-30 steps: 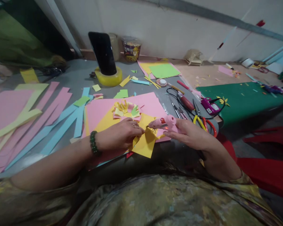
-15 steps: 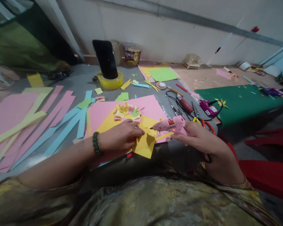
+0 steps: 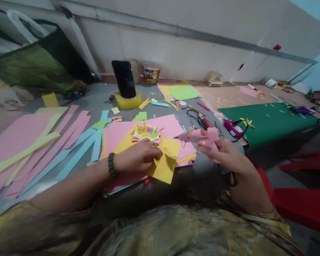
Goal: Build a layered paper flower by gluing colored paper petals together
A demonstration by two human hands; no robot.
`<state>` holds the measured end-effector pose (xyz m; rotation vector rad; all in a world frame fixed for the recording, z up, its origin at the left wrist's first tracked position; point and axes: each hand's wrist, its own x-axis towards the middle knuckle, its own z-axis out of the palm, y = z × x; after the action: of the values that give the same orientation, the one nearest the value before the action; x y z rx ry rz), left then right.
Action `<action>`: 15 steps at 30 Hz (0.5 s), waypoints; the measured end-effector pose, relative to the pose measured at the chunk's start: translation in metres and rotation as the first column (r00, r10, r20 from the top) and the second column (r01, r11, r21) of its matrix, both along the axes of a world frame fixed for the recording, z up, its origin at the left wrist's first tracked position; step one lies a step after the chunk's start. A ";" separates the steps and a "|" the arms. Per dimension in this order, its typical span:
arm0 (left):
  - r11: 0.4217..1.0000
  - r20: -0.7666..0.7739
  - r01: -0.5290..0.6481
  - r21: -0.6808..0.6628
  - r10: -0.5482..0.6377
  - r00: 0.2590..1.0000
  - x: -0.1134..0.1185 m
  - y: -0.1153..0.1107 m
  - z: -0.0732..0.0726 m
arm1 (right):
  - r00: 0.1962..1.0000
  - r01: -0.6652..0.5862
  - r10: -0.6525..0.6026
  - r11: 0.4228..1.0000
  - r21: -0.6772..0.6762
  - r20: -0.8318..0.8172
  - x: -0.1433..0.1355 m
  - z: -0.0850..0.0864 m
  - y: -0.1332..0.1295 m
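My right hand (image 3: 225,154) is wrapped round the grip of a pink glue gun (image 3: 199,137), whose small light glows orange-red. Its nozzle points left, raised over the paper and apart from it. My left hand (image 3: 144,156) rests on a sheet of yellow paper (image 3: 167,167), its fingers drawn together at the sheet's edge; whatever lies under the fingertips is hidden. Just beyond the left hand sits a cut-paper flower (image 3: 145,131) in yellow, pink and green. Pink paper (image 3: 170,124) lies beneath these pieces.
A phone (image 3: 123,80) leans upright in a yellow tape roll (image 3: 128,99). Blue strips (image 3: 80,156) and pink strips (image 3: 42,156) spread at left. Beyond the glue gun are a soldering-iron-like red handle (image 3: 205,122) and a purple power socket (image 3: 233,128). A red chair (image 3: 298,199) stands at right.
The glue gun has lifted up and away from the yellow paper, moving right with my right hand. My left hand stays on the paper. The camera view has shifted slightly.
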<state>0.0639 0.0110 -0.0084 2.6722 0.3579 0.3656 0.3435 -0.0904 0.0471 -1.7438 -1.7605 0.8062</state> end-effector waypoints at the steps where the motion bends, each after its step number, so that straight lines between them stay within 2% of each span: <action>1: 1.000 0.040 0.000 -0.027 0.002 0.999 -0.002 0.001 0.001 | 0.996 0.092 -0.091 0.991 0.092 -0.014 0.002 -0.003 0.004; 4: 0.989 0.267 -0.002 -0.148 0.042 0.963 -0.011 -0.002 0.007 | 0.939 0.328 -0.344 0.882 0.339 -0.014 0.007 -0.016 0.025; 5: 0.984 0.356 -0.011 -0.180 0.075 0.931 -0.014 -0.003 0.008 | 0.915 0.367 -0.403 0.853 0.372 0.022 0.008 -0.021 0.035; 7: 0.975 0.525 -0.092 -0.200 0.186 0.831 -0.018 -0.007 0.011 | 0.866 0.400 -0.477 0.841 0.363 0.152 0.009 -0.030 0.054; 9: 0.960 0.660 -0.229 -0.163 0.279 0.697 -0.020 -0.010 0.012 | 0.808 0.410 -0.487 0.869 0.279 0.331 0.007 -0.036 0.071; 11: 0.946 0.746 -0.320 -0.060 0.256 0.615 -0.021 -0.010 0.013 | 0.749 0.414 -0.443 0.893 0.173 0.492 0.004 -0.040 0.083; 13: 0.920 0.764 -0.388 0.056 0.210 0.610 -0.020 -0.009 0.014 | 0.715 0.409 -0.387 0.907 0.101 0.582 0.001 -0.042 0.089; 15: 0.875 0.747 -0.470 0.121 0.231 0.623 -0.019 -0.007 0.015 | 0.711 0.396 -0.356 0.915 0.073 0.606 0.001 -0.040 0.088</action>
<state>0.0445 0.0045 0.0061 2.4453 0.6133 1.6613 0.3446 -0.0027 0.0071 -2.4974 -1.6392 0.1048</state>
